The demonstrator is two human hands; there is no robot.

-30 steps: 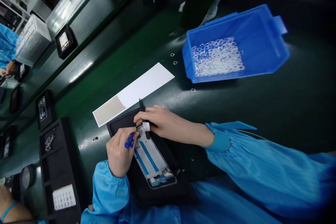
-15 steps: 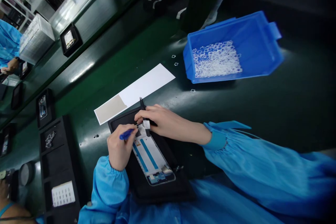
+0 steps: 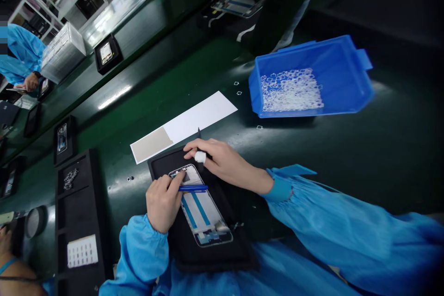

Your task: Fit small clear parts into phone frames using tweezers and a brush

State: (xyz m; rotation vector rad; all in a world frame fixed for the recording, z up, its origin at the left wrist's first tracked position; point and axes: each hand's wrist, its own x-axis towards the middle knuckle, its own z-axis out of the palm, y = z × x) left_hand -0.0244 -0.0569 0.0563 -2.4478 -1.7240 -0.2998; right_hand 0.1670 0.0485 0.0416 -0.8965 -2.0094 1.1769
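A phone frame (image 3: 207, 210) with two blue strips lies in a black tray (image 3: 222, 266) in front of me. My left hand (image 3: 162, 201) is at its upper left edge, thumb and fingertips on the upper end. A slim blue pen-like tool (image 3: 192, 188) is tucked in that hand and lies across the frame. My right hand (image 3: 222, 159), with a white cover on one digit, hovers by the tray's upper right side. It holds black tweezers (image 3: 199, 132), whose tips point away from me; the rest is mostly hidden by the fingers.
A blue bin (image 3: 343, 78) of small white frame-shaped pieces stands at right, with a few loose pieces nearby. A white strip (image 3: 201, 113) lies beyond the tray. At left is a black compartment tray (image 3: 74, 210) with small parts. A co-worker's hand (image 3: 32, 82) is far left.
My right hand has drawn slightly away from the phone frame's upper end. The blue tool in my left hand has swung across the frame, and the left thumb now presses at the upper end.
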